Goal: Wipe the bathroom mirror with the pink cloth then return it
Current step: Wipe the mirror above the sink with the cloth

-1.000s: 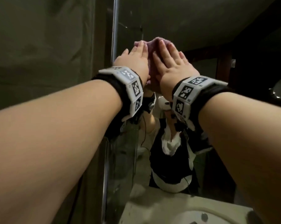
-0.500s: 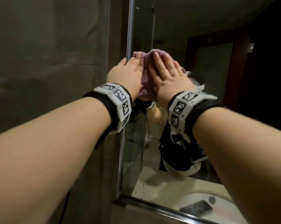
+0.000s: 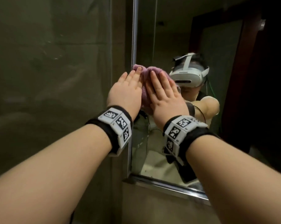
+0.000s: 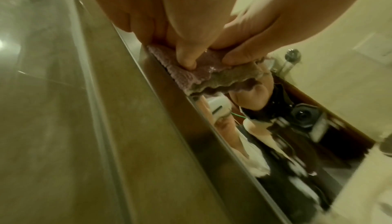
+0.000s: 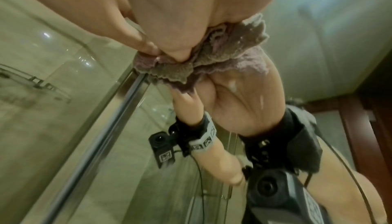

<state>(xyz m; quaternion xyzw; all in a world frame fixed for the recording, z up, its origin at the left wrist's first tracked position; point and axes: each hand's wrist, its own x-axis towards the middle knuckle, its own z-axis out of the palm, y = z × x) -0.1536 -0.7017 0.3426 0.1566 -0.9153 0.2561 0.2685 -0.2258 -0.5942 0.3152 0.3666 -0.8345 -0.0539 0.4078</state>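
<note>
Left hand [image 3: 126,92] and right hand [image 3: 164,96] flat, fingers straight, pressing pink cloth [image 3: 144,94] against mirror [image 3: 169,38]

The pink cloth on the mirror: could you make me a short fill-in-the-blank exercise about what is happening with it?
1. Both hands press the bunched pink terry cloth flat against the metal-framed bathroom ____.
2. The cloth sits near the mirror's ____ edge, beside the vertical metal frame strip.
3. The left hand and the right hand lie ____ by side on the cloth.
4. Each wrist wears a band of black-and-white ____ markers.

Missing words: mirror; left; side; square
</note>
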